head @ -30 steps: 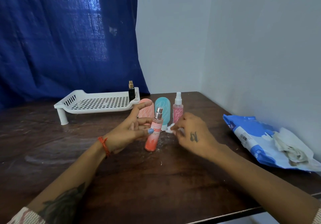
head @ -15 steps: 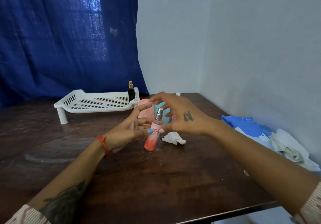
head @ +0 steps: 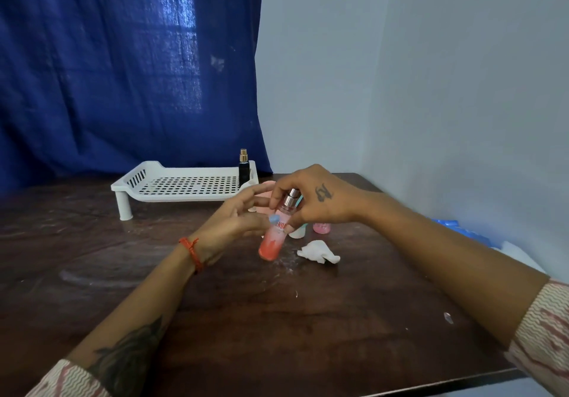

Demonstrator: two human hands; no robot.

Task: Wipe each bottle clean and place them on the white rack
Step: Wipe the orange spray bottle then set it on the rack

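A slim pink-to-orange spray bottle (head: 272, 241) with a silver top stands tilted on the dark table. My left hand (head: 237, 222) grips its middle from the left. My right hand (head: 311, 201) closes over its silver top from above. A crumpled white wipe (head: 318, 252) lies loose on the table just right of the bottle. The white perforated rack (head: 184, 185) stands behind, with a small black bottle (head: 244, 170) upright at its right end. Behind my hands, a pink bottle (head: 322, 228), a teal-topped one (head: 298, 232) and a peach one (head: 267, 195) are mostly hidden.
A blue pack of wipes (head: 462, 230) peeks out behind my right forearm by the wall. A blue curtain hangs behind the rack. The table's front edge (head: 446, 384) runs at the lower right. Small white scraps (head: 448, 317) dot the dark table.
My right hand dropped the wipe on the table, rose over the bottles and came down onto the pink-orange bottle's top. My left hand kept its grip on the bottle.
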